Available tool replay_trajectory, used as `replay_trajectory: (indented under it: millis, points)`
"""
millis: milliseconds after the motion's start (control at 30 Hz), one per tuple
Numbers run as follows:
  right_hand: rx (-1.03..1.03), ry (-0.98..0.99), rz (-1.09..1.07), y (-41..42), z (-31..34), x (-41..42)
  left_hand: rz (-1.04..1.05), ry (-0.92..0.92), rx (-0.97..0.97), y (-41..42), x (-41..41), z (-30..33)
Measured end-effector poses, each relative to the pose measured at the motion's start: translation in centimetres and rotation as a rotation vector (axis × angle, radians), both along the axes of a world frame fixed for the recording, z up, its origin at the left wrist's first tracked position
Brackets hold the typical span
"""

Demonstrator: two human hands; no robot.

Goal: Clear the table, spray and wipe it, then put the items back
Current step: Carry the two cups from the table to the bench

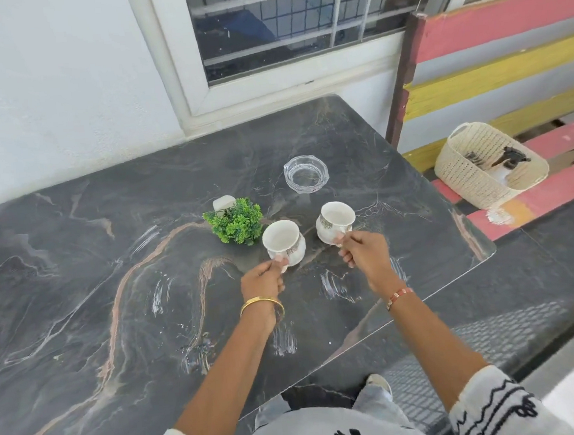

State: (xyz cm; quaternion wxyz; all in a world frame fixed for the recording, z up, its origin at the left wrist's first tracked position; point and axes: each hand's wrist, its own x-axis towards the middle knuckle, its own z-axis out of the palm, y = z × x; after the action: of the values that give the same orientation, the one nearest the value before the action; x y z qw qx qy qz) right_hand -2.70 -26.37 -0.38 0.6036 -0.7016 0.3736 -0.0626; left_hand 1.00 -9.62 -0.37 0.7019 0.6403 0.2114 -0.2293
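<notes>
Left hand [265, 281], right hand [363, 250] grip cups mid-table.

Plant [236, 225] and ashtray [305, 174] beyond cups [283, 243]

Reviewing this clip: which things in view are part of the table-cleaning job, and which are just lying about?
Part of the job:
left hand gripping left cup
right hand gripping right cup
small plant
glass ashtray
marble table
spray bottle in basket

Just lying about:
striped bench
window
</notes>
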Motion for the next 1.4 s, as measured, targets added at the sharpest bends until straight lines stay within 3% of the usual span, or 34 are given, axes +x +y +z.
replay_trajectory:
  millis: [500,800,1100,1400]
  points:
    - [-0.130,-0.111,0.028,-23.7,1.9,-10.4,0.039,0.019,-0.159,-25.7,-8.0,3.0]
    - [-0.160,-0.064,-0.055,-36.0,2.7,-15.6,-0.087,0.030,-0.180,-39.5,-11.0,3.4]
    - [-0.196,-0.007,-0.155,-51.1,0.5,-13.9,-0.202,0.094,-0.138,-55.4,-8.2,1.1]
    - [-0.192,0.084,-0.083,-68.0,-0.6,-8.7,-0.222,0.129,-0.076,-71.6,-2.5,-1.2]
